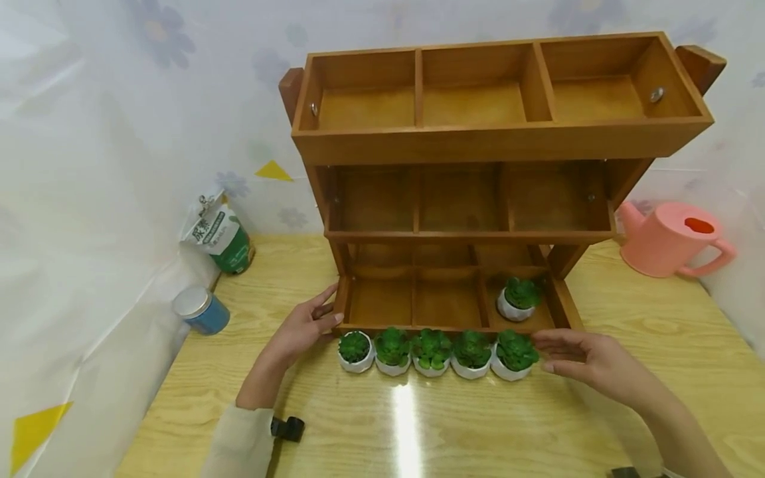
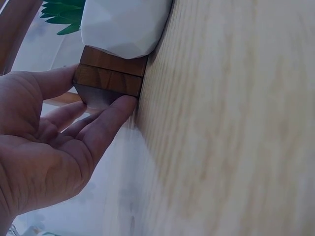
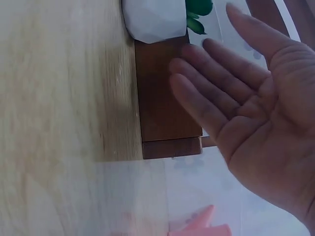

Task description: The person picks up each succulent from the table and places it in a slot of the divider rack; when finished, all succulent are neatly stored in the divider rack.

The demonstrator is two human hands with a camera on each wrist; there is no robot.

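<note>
My left hand point(image 1: 301, 332) holds the front left corner of the wooden shelf point(image 1: 502, 143) in a narrow grip, thumb and fingertips either side of the wood. My right hand point(image 1: 588, 362) is spread, grasping nothing, its fingers by the row's right end; contact cannot be confirmed.

Five potted succulents point(image 1: 431, 352) stand upright in a line on the table point(image 1: 335, 425), just in front of the shelf. Beyond them, a sixth succulent point(image 1: 518, 299) sits in the lowest tier's right compartment. Assessment: one plant is housed, five are outside.

Farther off at left, the blue jar point(image 1: 206, 315) shows no legible marking. Behind it, the green-and-white pouch point(image 1: 224, 236) reads 尿素 (urea); its smaller print is illegible. The pink watering can point(image 1: 663, 242), far right, shows no lettering.
</note>
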